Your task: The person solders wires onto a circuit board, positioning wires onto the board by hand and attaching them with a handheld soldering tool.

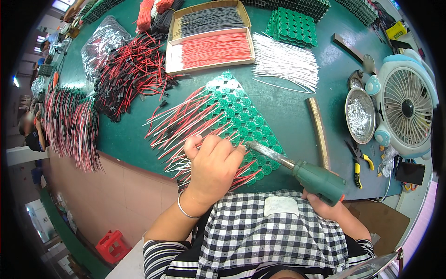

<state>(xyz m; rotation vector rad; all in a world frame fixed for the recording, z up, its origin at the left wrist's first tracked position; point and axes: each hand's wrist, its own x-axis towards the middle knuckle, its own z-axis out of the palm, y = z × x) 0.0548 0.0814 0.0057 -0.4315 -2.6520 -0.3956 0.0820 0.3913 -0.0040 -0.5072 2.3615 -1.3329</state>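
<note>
My left hand point(214, 162) is closed in a pinch over a panel of round green circuit boards point(241, 114), with a thin wire at its fingertips, mostly hidden by the fingers. Rows of red and white wires point(183, 121) run leftward off the panel, some passing under that hand. In my right hand point(325, 208) is a soldering iron point(318, 182), gripped by its thick green handle. Its metal tip reaches the boards right beside my left fingertips. Whether the tip touches a joint cannot be made out.
Behind the panel stand boxes of red wires point(216, 50) and black wires point(211, 22), with white wires point(285, 63) alongside. A tangled red-black cable pile point(132, 74) lies left. Rightward are a metal bar point(318, 132), a dish of solder scraps point(360, 116), a fan point(406, 104) and pliers point(357, 172).
</note>
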